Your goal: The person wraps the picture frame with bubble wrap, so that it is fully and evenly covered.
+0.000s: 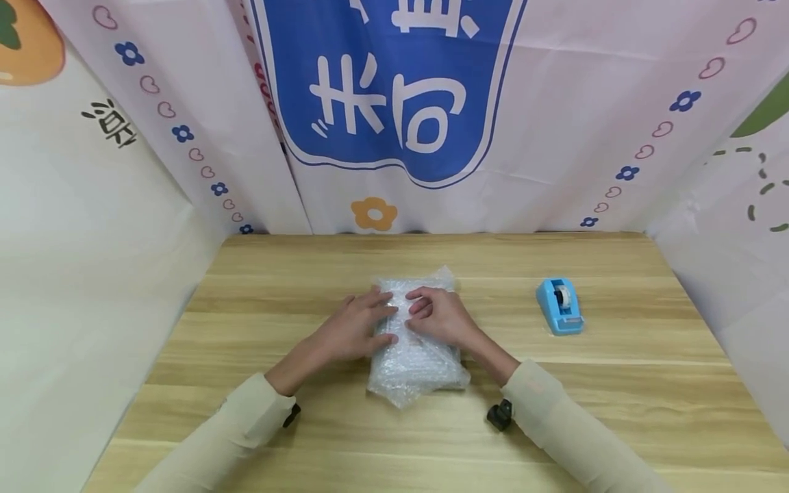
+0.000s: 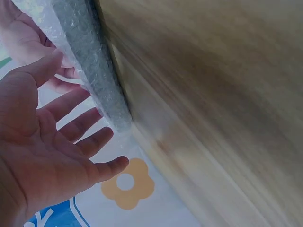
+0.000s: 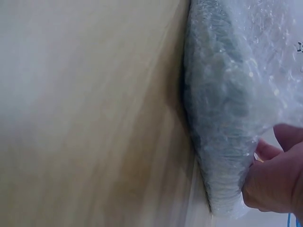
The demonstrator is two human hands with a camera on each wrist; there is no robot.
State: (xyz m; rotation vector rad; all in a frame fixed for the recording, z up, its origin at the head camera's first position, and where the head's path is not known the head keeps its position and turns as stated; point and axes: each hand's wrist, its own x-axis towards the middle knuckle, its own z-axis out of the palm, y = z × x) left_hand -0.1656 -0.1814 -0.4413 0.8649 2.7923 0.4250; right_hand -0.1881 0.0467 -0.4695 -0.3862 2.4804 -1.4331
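Note:
A flat package in clear bubble wrap (image 1: 419,366) lies on the wooden table in front of me, its loose wrap corners sticking out at the top and bottom. My left hand (image 1: 357,325) is spread over its left side with straight fingers; the left wrist view shows those fingers (image 2: 78,127) along the package edge. On the upper right part, my right hand (image 1: 444,315) pinches the bubble wrap between thumb and curled fingers. From the right wrist, that hand (image 3: 274,182) shows close against the raised wrap (image 3: 222,94). The item inside is hidden by the wrap.
A light blue tape dispenser (image 1: 559,307) with a roll in it stands on the table (image 1: 647,397) to the right of the package. A printed cloth backdrop (image 1: 542,171) rises along the table's back edge, with white sheets at both sides.

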